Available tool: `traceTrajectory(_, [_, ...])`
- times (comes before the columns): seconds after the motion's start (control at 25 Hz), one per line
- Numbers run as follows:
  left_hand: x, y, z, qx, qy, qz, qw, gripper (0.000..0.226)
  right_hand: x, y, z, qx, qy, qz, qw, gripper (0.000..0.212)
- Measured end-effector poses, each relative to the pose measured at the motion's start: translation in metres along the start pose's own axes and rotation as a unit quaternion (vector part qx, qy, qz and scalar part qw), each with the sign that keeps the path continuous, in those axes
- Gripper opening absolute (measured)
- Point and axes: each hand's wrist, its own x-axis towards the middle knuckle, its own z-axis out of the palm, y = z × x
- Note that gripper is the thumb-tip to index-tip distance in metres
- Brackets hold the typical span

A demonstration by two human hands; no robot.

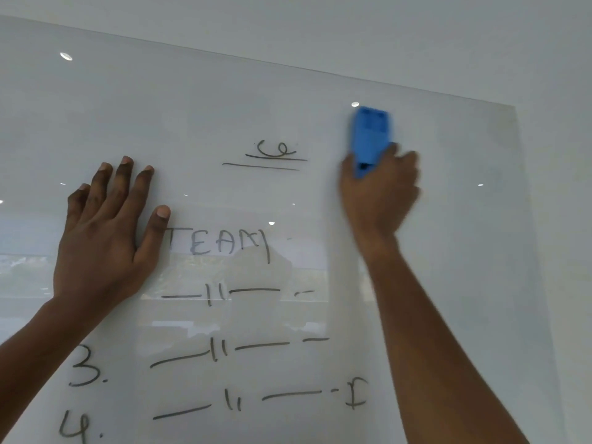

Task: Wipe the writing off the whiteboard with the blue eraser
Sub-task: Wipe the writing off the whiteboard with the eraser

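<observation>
The whiteboard (160, 107) is a glossy, plain, pale grey-white. Toward 1 o'clock, the blue eraser (371, 136) is a bright, saturated sky blue, with a small black patch (363, 166) at its lower end and slightly darker blue squares near its top. The writing (217, 245) is dark grey to black marker. The letters near the centre look fainter and greyer, and the dashes (256, 290) and numerals (86, 366) toward 6 and 7 o'clock look darker. Small white light spots (66, 56) dot the board, the brightest at 10 o'clock. A washed-out reflection (25, 274) at 9 o'clock is mottled pale green and white. The wall (416, 33), from 12 to 3 o'clock, is flat off-white.
</observation>
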Motion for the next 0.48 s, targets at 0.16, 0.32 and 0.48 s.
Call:
traceTrajectory(0.16, [0.001,-0.003,-0.001,-0.004,0.001,0.006,1.000,0.067,-0.043,-0.028,0.006,0.029,-0.009,-0.253,0.967,0.055])
traceTrajectory(0.32, [0.001,-0.002,-0.002,-0.001,0.006,0.010,1.000,0.066,-0.003,0.041,-0.007,-0.029,0.021,-0.072,0.997,0.058])
traceTrajectory(0.48, [0.000,0.001,-0.001,0.007,0.005,0.004,1.000,0.068,0.005,0.063,-0.015,-0.019,0.025,0.126,0.992,0.061])
